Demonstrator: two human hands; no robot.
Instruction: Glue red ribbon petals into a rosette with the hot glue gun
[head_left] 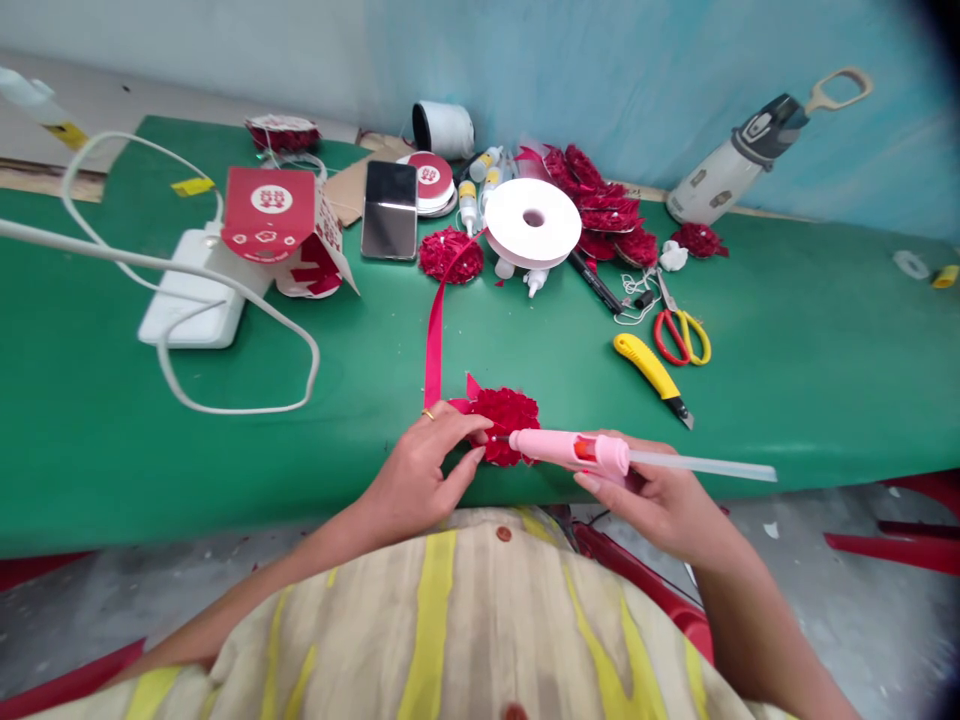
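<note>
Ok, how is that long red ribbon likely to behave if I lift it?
The ribbon will probably flop: it looks thin and curves across the flower near the spool. Its narrow width suggests it's light; its smooth-looking surface may slip.

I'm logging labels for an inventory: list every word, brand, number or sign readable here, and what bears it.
"囍", a double-happiness sign, slightly soft: in the white circle on the red box.
On the red-centred spool: a white circle with a mark too small to read surely.
On the yellow-labelled bottles: print too small to read.
On the pale flask: small emblems, no readable words.
On the pink glue gun: nothing readable.
No brand or number is legible.
</note>
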